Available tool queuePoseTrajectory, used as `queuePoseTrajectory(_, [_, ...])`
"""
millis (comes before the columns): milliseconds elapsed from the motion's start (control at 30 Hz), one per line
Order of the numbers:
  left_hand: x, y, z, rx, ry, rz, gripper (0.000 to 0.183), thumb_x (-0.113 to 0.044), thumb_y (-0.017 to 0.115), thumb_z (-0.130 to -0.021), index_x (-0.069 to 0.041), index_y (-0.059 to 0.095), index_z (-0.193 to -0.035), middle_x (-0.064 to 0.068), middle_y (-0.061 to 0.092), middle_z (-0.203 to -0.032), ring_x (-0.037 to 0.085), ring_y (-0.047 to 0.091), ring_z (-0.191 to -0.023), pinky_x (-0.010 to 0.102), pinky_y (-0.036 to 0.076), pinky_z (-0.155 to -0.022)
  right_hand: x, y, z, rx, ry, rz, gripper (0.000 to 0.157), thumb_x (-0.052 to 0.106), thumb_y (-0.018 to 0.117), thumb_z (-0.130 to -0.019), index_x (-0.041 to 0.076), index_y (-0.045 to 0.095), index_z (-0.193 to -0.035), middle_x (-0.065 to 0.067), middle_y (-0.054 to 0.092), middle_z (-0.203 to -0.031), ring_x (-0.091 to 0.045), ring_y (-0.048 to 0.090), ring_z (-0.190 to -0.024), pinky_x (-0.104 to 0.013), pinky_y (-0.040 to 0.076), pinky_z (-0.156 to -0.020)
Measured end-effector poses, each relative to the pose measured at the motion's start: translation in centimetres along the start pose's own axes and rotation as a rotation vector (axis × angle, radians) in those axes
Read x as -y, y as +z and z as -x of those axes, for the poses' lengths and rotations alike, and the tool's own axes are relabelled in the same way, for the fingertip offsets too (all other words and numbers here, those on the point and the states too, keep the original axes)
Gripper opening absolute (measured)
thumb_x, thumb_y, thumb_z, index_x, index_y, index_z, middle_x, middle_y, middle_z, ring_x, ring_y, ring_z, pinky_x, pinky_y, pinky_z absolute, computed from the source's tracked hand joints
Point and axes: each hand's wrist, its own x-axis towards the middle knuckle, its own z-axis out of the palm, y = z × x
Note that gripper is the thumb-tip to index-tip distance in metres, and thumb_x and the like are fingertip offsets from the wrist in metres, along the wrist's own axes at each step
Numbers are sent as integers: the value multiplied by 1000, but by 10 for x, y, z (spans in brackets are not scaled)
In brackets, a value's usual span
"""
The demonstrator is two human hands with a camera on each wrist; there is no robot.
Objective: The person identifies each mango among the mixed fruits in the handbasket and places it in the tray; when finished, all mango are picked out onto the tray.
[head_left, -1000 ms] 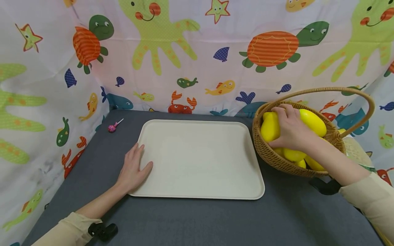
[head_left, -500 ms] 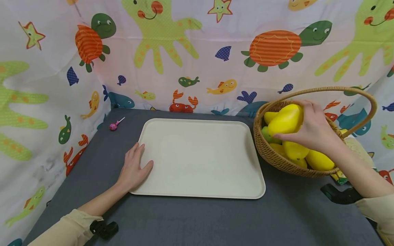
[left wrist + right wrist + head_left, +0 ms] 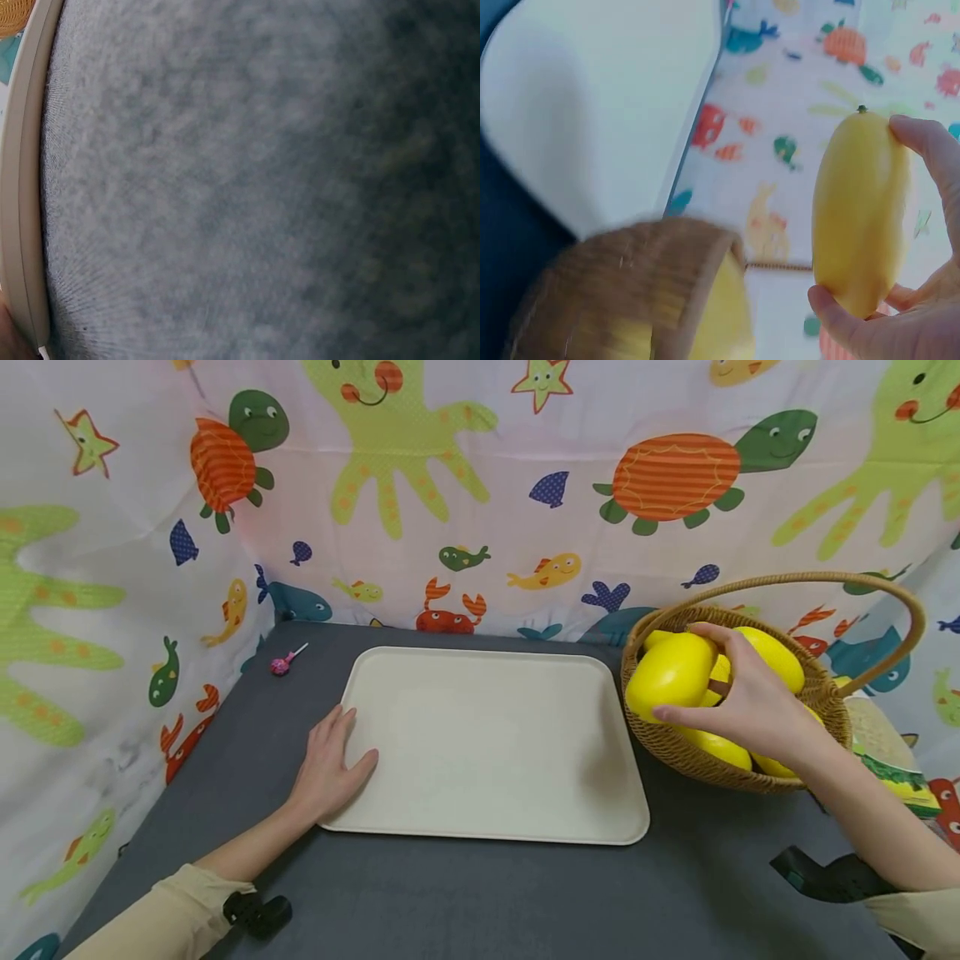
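Note:
My right hand (image 3: 757,697) pinches a smooth yellow mango (image 3: 671,677) between thumb and fingers, over the left rim of the wicker basket (image 3: 675,762). In the right wrist view the mango (image 3: 861,210) hangs lengthwise, with a small dark stem at its top. More yellow mangoes (image 3: 772,656) lie in the basket, partly hidden by the hand. My left hand (image 3: 330,772) rests on the left edge of a cream tray (image 3: 487,743), fingers extended. The left wrist view shows mostly grey cloth and the tray's rim (image 3: 24,172).
A pink lollipop (image 3: 280,667) lies on the grey tablecloth (image 3: 480,893) behind the tray's left corner. The basket's tall handle (image 3: 817,578) arches over its right side. Beyond the basket lies a printed packet (image 3: 888,752). A curtain with sea animals stands behind.
My right hand has lifted a mango out of the pile and shifted it left to the basket's near-left rim. The left hand has stayed on the tray.

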Motion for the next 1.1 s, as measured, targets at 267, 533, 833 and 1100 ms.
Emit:
queuePoseTrajectory(267, [0,-1,-1,33,-8,-2,74,-34,65,-89,-1,35,-148,21,20,-156,39,18,-142,64,29,-102,31,31,-4,136,-51,-142,101,28,82,-79,13,16,-153,-16,28,-147,-40,45,-123,-61,40,-98])
queuePoseTrajectory(533, [4,-5,-4,48,12,80,70,-31,63,-91,2,37,-146,25,21,-155,43,19,-141,61,22,-107,43,84,-31,174,-141,-172,99,33,85,-74,9,25,-149,-13,31,-145,-30,37,-127,-55,40,-101])
queuePoseTrajectory(833, [7,-5,-7,30,22,150,62,-26,60,-94,2,40,-145,25,25,-154,42,19,-142,61,19,-109,51,152,-70,166,-181,-222,98,36,86,-70,9,31,-146,-12,31,-142,-27,37,-123,-51,46,-97])
queuePoseTrajectory(1100, [5,-4,-6,6,7,143,62,-27,59,-94,2,39,-145,24,26,-154,41,20,-141,60,20,-109,56,207,-109,164,-198,-208,99,38,86,-67,9,32,-146,-10,33,-139,-25,39,-117,-41,48,-93])
